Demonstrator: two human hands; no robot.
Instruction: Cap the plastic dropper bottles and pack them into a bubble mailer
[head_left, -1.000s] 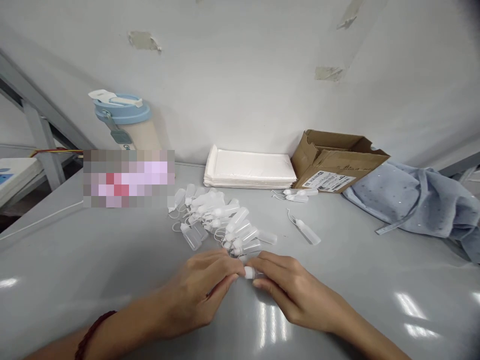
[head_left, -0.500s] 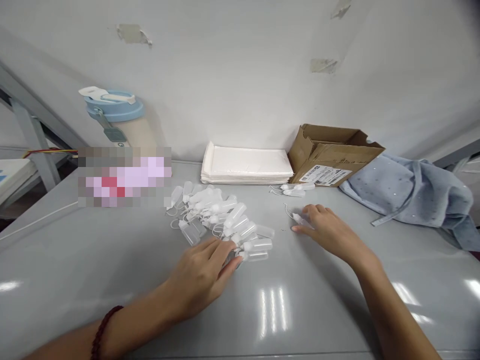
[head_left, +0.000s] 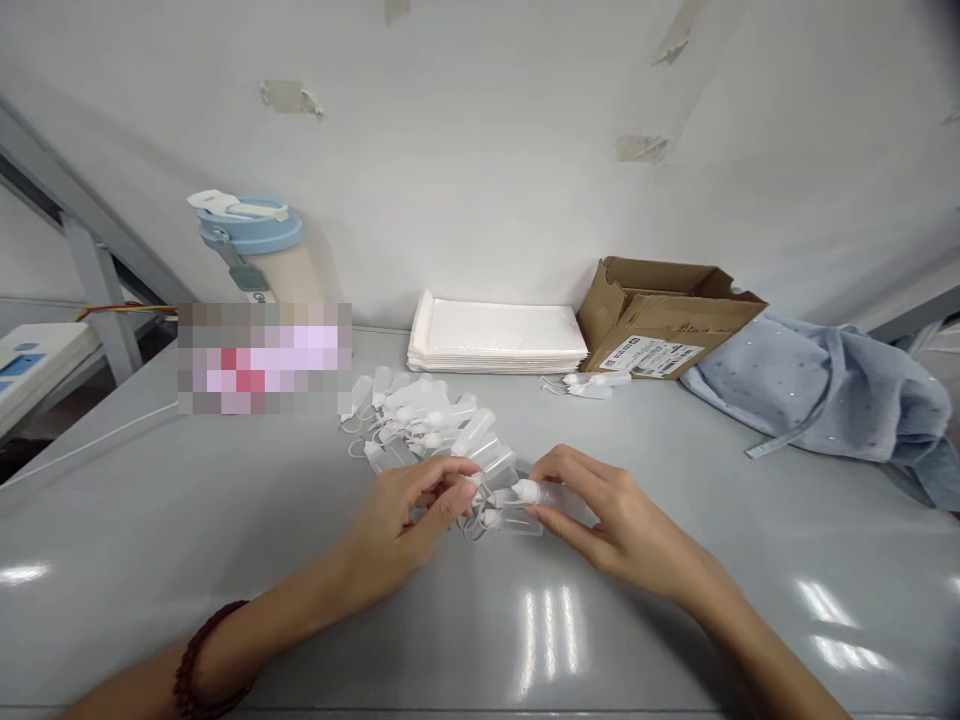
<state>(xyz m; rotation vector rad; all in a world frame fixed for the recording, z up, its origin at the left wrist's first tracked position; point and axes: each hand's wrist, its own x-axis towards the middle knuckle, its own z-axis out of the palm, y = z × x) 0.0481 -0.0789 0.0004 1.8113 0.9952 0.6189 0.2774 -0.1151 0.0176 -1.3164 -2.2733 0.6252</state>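
Note:
Small clear plastic dropper bottles [head_left: 474, 430] with white caps and thin looped cords lie in a loose pile on the grey table. My right hand [head_left: 600, 505] is closed at the pile's right side, thumb and fingers around one dropper bottle [head_left: 551, 497], its white cap pointing left. My left hand [head_left: 427, 510] is just left of it, thumb and index finger pinched together beside the caps and cords. A bit of white shows at those fingertips, but what they grip is unclear. Another dropper bottle [head_left: 517, 521] lies flat between the two hands.
A few dropper bottles [head_left: 596, 383] lie apart before an open cardboard box [head_left: 675, 320]. Flat white packets [head_left: 499, 335] are stacked by the wall. Blue-grey cloth [head_left: 832, 395] is at right; a blue-lidded tumbler [head_left: 262, 245] and a blurred-out patch are at left.
My right hand has moved left from the bare table to the pile's right side, now holding a dropper bottle there. The left hand has stayed at the pile's front. The view has tilted slightly upward.

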